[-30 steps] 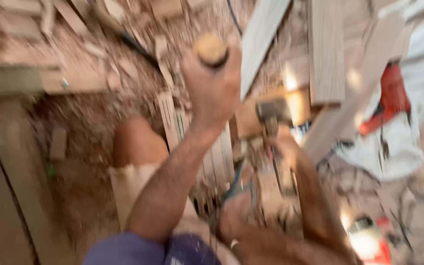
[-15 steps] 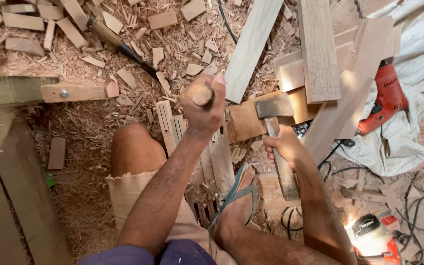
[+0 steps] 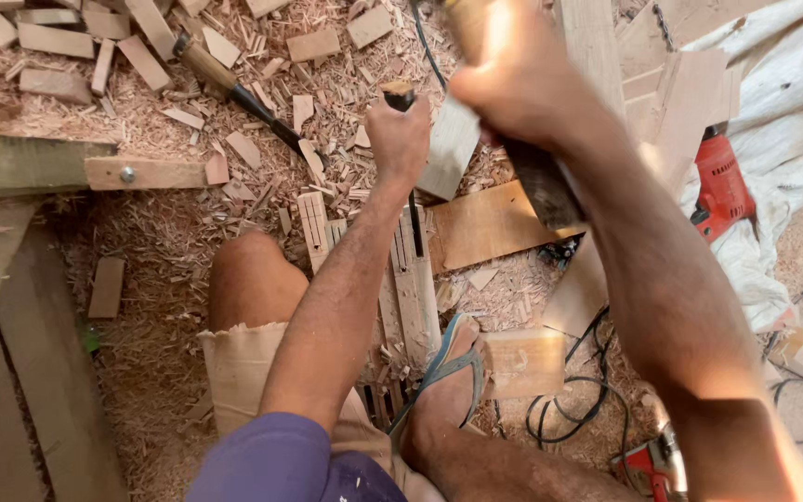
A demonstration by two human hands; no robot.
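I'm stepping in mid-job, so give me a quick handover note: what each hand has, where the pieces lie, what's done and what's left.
Left hand: closed around a wooden-handled chisel, blade down on the slotted wood strip.
Right hand: raised, gripping a hammer, blurred.
The strip lies on the shavings-covered floor, pinned by a sandalled foot.
Done: several slots show in the strip.
Left: apparently more chiselling; how much is unclear.

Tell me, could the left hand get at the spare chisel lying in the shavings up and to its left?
Probably not freely: the left hand is wrapped around an upright chisel. The spare chisel itself lies uncovered on the shavings.
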